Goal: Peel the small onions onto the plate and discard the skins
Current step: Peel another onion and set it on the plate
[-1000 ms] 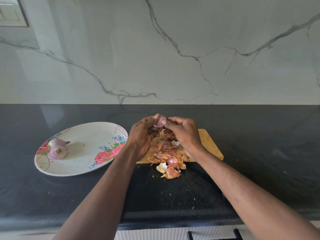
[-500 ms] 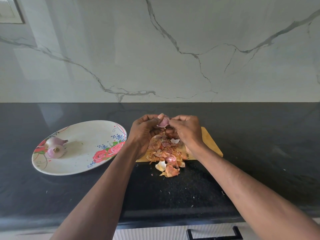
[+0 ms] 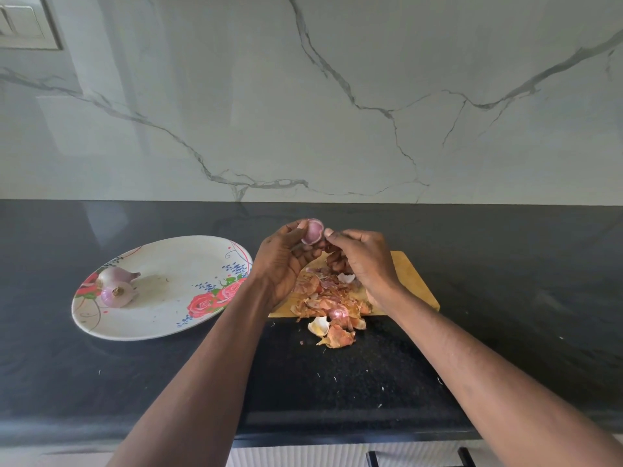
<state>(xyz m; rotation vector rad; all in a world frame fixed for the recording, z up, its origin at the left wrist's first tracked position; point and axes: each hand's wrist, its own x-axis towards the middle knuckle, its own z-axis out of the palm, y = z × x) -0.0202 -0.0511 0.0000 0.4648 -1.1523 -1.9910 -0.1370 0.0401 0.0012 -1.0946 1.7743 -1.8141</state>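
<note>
Onion in hand: while both hands meet above the far end of the board, a small pale purple onion (image 3: 312,231) with a glossy, faintly striped surface sits between them, held up off the counter.
Left hand: the left hand (image 3: 286,261) curls its fingers and thumb round the onion from the left.
Right hand: the right hand (image 3: 362,261) pinches at the onion's right edge with thumb and fingertip, its other fingers curled under.
Skins: a loose heap of dry orange-pink onion skins (image 3: 328,303) covers the pale wooden cutting board (image 3: 409,281) and spills over its near edge onto the black speckled stone counter (image 3: 337,375).
Plate: a white oval plate with red rose print (image 3: 168,288) lies near the counter's left side; two peeled purple onions (image 3: 116,286) rest touching at its left rim.
</note>
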